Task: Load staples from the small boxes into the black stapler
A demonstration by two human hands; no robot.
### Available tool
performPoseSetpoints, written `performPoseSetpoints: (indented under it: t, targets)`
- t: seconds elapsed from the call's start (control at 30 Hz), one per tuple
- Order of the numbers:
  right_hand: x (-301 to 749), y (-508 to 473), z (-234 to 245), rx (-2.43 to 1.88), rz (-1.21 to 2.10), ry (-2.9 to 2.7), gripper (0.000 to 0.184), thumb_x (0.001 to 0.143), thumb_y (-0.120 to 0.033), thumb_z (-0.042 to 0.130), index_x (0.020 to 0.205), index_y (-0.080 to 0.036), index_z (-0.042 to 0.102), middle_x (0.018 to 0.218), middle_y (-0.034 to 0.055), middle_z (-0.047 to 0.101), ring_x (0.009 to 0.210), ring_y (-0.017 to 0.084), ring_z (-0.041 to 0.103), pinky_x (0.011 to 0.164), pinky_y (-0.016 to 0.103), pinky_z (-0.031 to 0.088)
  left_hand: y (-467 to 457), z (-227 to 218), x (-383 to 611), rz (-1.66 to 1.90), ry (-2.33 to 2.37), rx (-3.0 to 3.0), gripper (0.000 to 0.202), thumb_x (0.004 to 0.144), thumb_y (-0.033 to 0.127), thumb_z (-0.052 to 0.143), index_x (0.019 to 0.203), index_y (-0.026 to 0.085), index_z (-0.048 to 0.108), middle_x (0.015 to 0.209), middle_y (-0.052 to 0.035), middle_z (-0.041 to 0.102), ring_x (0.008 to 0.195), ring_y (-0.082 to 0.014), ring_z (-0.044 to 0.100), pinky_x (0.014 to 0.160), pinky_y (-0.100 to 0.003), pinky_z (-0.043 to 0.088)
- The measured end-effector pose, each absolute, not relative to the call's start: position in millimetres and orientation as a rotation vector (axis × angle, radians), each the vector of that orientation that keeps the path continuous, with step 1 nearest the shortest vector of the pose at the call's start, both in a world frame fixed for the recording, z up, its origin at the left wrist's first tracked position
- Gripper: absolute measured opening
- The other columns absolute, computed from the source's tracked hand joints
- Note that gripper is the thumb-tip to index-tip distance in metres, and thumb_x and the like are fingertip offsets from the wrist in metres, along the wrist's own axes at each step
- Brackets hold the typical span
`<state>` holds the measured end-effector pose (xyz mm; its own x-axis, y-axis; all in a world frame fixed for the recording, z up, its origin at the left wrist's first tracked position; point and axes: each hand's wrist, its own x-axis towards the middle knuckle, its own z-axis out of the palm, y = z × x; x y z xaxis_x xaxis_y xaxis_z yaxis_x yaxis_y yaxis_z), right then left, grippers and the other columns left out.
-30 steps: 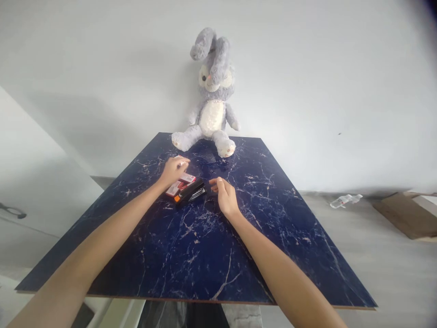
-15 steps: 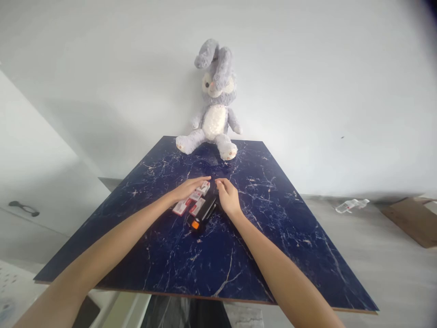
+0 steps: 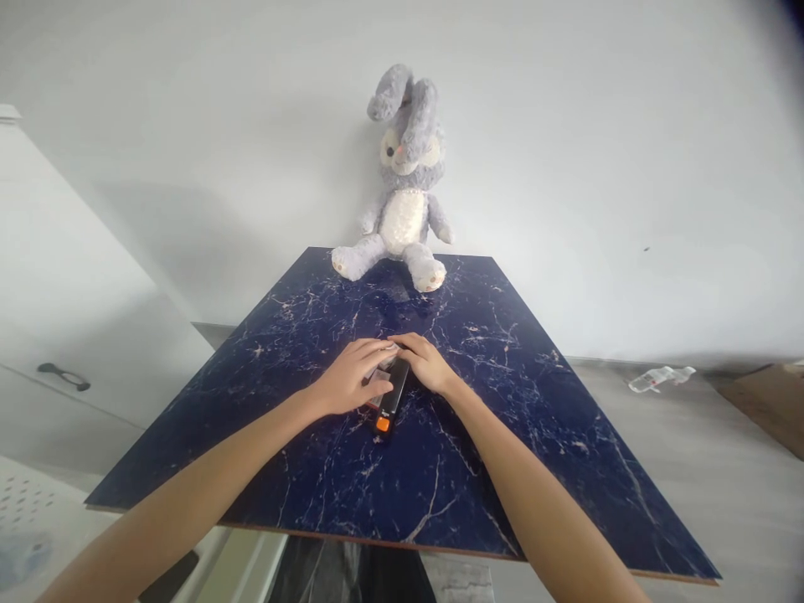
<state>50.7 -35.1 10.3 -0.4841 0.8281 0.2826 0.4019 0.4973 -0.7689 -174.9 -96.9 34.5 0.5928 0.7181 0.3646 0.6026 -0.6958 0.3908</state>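
A long black object with an orange end (image 3: 387, 410) lies on the blue marbled table, its orange end toward me; it resembles a stapler, but I cannot be sure. Small white-and-red boxes (image 3: 380, 381) lie along its left side, mostly hidden under my left hand. My left hand (image 3: 352, 375) rests over these boxes with fingers stretched forward and the thumb apart, its tip at the black object's side. My right hand (image 3: 427, 364) curves around the far right end of the black object, fingers extended leftward, almost meeting the left fingertips. What its thumb touches is unclear.
A grey plush rabbit (image 3: 405, 184) sits at the table's (image 3: 502, 419) far edge against the wall. To the left stands a white cabinet with a dark handle (image 3: 64, 376). Clear plastic bottles (image 3: 661, 378) and a cardboard box (image 3: 763, 402) lie on the floor at right.
My left hand has moved down over the boxes and now covers most of them. My right hand has come leftward against the black object's far end. The view has shifted slightly.
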Motion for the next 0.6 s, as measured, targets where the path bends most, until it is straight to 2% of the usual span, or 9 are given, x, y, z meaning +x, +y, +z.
performPoseSetpoints:
  t: [0.07, 0.13, 0.2, 0.37, 0.47, 0.6]
  targets:
    - [52, -34, 10, -0.977, 0.846, -2.107, 0.042, 0.096, -0.025, 0.045, 0.132, -0.024, 0.069, 0.14, 0.0073, 0.065, 0.134, 0.024, 0.054, 0.119, 0.046, 0.035, -111, 40, -163, 0.769, 1.155, 2.657, 0.055, 0.101, 0.055, 0.049, 0.15, 0.03, 0.05, 0.144, -0.0118, 0.059, 0.132, -0.0338, 0.053, 0.11, -0.055, 0.041]
    - [53, -33, 10, -0.906, 0.868, -2.153, 0.044, 0.098, -0.026, 0.042, 0.135, -0.026, 0.066, 0.148, 0.0052, 0.06, 0.142, 0.024, 0.049, 0.122, 0.047, 0.031, -125, 40, -151, 0.834, 1.188, 2.714, 0.059, 0.094, 0.063, 0.057, 0.142, 0.029, 0.056, 0.129, -0.0135, 0.065, 0.116, -0.0342, 0.06, 0.1, -0.056, 0.047]
    - [54, -31, 12, -0.848, 0.884, -2.202, 0.045, 0.099, -0.026, 0.041, 0.136, -0.028, 0.066, 0.149, 0.0031, 0.059, 0.142, 0.023, 0.049, 0.122, 0.047, 0.031, -137, 34, -139, 0.911, 1.167, 2.775, 0.059, 0.086, 0.062, 0.066, 0.134, 0.029, 0.06, 0.118, -0.0137, 0.064, 0.105, -0.0335, 0.063, 0.093, -0.055, 0.051]
    - [59, -25, 14, -0.963, 0.93, -2.146, 0.035, 0.096, -0.024, 0.047, 0.117, -0.026, 0.075, 0.128, 0.0024, 0.074, 0.121, 0.023, 0.064, 0.113, 0.043, 0.04, -140, 22, -134, 0.967, 1.035, 2.863, 0.044, 0.091, 0.026, 0.061, 0.135, 0.029, 0.056, 0.129, -0.0135, 0.059, 0.115, -0.0297, 0.062, 0.095, -0.049, 0.056]
    - [65, -23, 14, -1.084, 0.957, -2.039, 0.031, 0.092, -0.021, 0.052, 0.111, -0.024, 0.076, 0.114, 0.0025, 0.078, 0.103, 0.021, 0.071, 0.1, 0.038, 0.049, -121, 23, -152, 0.94, 0.983, 2.918, 0.038, 0.095, 0.023, 0.058, 0.133, 0.03, 0.057, 0.135, -0.0119, 0.059, 0.119, -0.028, 0.063, 0.097, -0.047, 0.056]
    - [71, -24, 12, -1.122, 0.888, -2.038, 0.03, 0.09, -0.017, 0.054, 0.109, -0.023, 0.076, 0.105, 0.003, 0.079, 0.093, 0.02, 0.072, 0.091, 0.035, 0.053, -96, 23, -174, 0.893, 0.932, 2.96, 0.031, 0.1, 0.026, 0.057, 0.131, 0.029, 0.059, 0.137, -0.0104, 0.062, 0.122, -0.0275, 0.063, 0.104, -0.049, 0.053]
